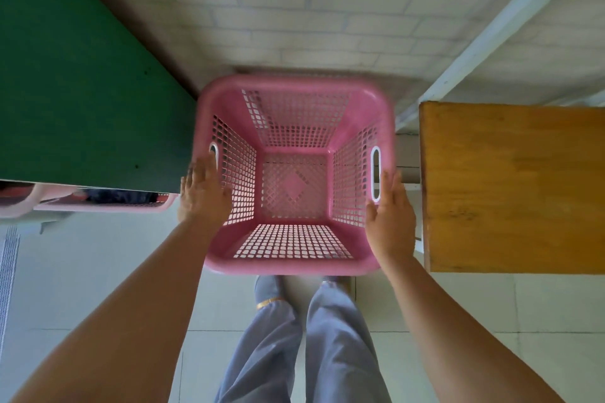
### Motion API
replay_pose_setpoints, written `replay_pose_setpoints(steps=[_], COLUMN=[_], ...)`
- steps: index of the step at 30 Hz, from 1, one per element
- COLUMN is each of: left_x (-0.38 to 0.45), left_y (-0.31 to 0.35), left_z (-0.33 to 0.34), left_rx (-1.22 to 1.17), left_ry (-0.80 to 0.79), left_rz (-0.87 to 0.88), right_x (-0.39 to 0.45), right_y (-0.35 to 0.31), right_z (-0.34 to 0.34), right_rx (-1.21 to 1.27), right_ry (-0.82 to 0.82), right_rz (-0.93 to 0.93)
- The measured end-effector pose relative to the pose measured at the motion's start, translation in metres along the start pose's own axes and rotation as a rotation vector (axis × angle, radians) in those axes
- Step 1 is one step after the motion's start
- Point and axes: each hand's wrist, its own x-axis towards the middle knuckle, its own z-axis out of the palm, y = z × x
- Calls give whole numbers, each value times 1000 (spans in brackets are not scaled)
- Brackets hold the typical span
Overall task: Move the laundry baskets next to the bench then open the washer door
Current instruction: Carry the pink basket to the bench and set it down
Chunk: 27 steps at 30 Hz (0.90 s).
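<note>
An empty pink laundry basket with perforated walls and white-edged handle slots stands on the tiled floor in front of my feet. My left hand lies flat against its left rim beside the handle slot, fingers straight. My right hand is flat along the outside of the right wall, just below the right handle slot, fingers straight and not curled around anything. A second pink basket with dark clothes in it shows partly under a green surface at the left. No washer is in view.
A green-topped surface runs along the basket's left side. A wooden top stands close on its right. A white rail slants away behind it. The wall is just beyond the basket. My legs stand on pale floor tiles.
</note>
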Motion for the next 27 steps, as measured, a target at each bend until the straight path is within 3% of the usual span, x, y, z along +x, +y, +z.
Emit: replay_pose_setpoints(steps=[7,14,21,27], left_x=[-62,-137,-211,-264], left_y=[18,69,147,236], left_z=[-47,-92,-96,-65], left_rx=[101,168,273,349], left_ry=[-54,-52,-122,-175], left_rz=[213,423,705,873], right_x=[-78,-174,-254,-315], right_y=[0,35,100,185], right_z=[-75,-156,-211,-241], right_rx=[-101,-47,-21,58], right_ry=[-52,-63,-146,-90], right_rz=[-20,157,295,474])
